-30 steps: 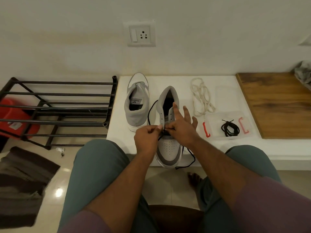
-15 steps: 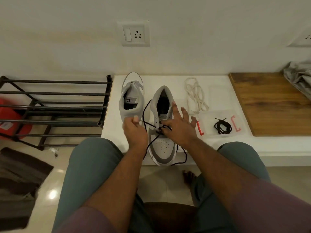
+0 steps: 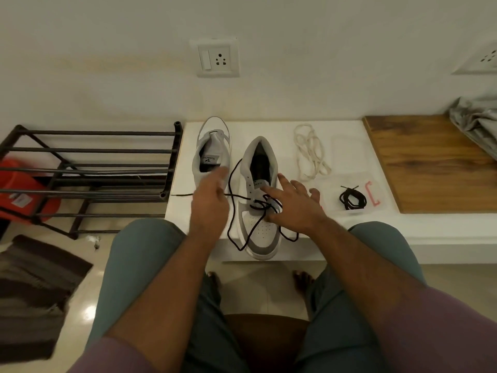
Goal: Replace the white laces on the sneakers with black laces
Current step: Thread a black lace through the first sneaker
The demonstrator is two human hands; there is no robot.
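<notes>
While our right hand [image 3: 291,204] presses with straight fingers on the sneaker [image 3: 259,200] at the frame centre of the white table [image 3: 349,232], our left hand [image 3: 211,200] pinches the black lace [image 3: 232,181], drawn leftward. White laces [image 3: 310,152] lie beside.

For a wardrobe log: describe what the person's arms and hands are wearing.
Both forearms are bare. Mauve short sleeves show at the bottom corners, on the left arm and the right arm. The left hand and right hand wear no gloves, rings or watch.
</notes>
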